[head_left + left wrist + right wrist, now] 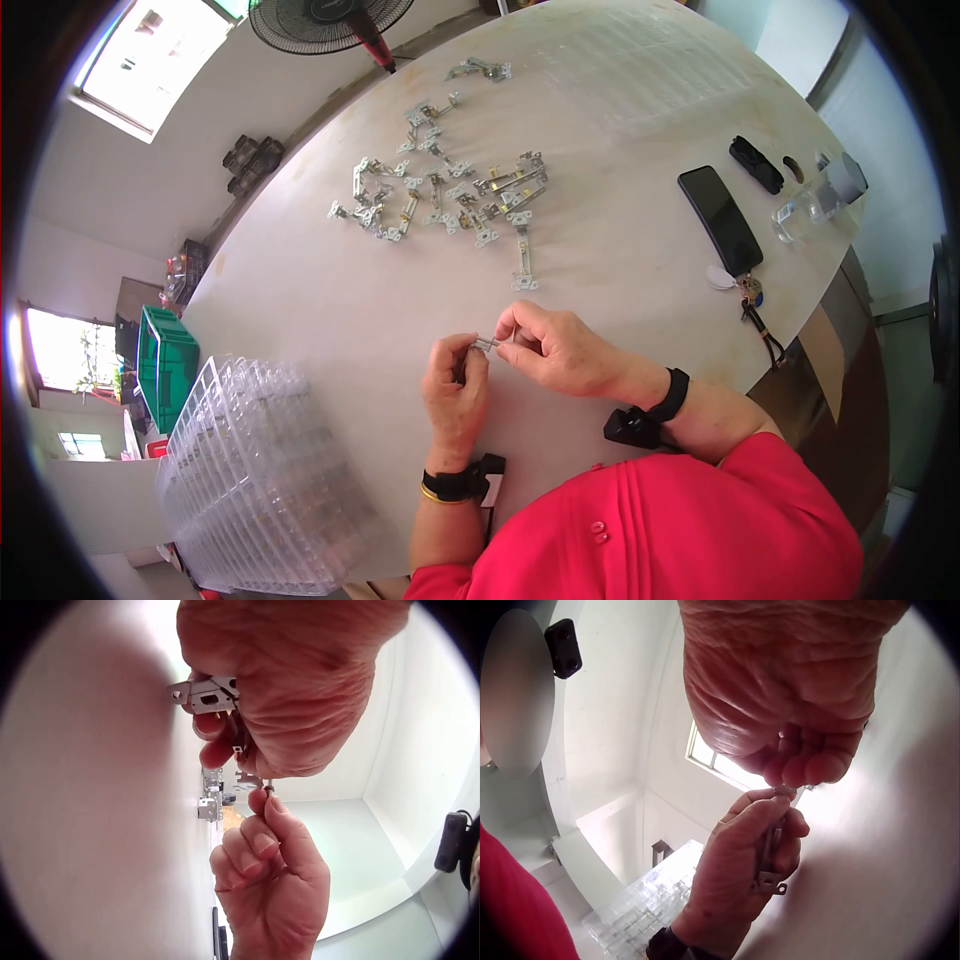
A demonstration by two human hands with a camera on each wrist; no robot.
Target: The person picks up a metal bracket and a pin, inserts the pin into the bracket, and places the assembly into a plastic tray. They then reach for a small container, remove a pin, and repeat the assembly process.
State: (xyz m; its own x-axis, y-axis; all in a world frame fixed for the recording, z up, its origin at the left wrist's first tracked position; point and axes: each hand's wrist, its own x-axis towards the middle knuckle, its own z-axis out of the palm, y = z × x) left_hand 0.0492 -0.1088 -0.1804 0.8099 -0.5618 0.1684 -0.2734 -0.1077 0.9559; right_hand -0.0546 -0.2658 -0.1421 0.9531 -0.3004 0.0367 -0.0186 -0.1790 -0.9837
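Observation:
The left hand (456, 392) grips a metal bracket (213, 696), whose holed end sticks out beside the fingers; in the right wrist view the bracket (769, 882) lies along the left palm. Close on its right, the right hand (562, 352) pinches a small thin metal piece (486, 343) between thumb and forefinger, at the left hand's fingertips. In the left wrist view the right hand (274, 877) has its other fingers curled. Fingers hide much of both parts. Beyond the hands, similar metal brackets (523, 250) lie scattered on the table.
Clear plastic trays (260, 470) are stacked at the table's left, near a green crate (168, 365). A phone (720, 220), keys (750, 291), a black case (756, 165) and a clear bottle (805, 207) lie at right. Plastic sheets (640, 70) lie at the far side.

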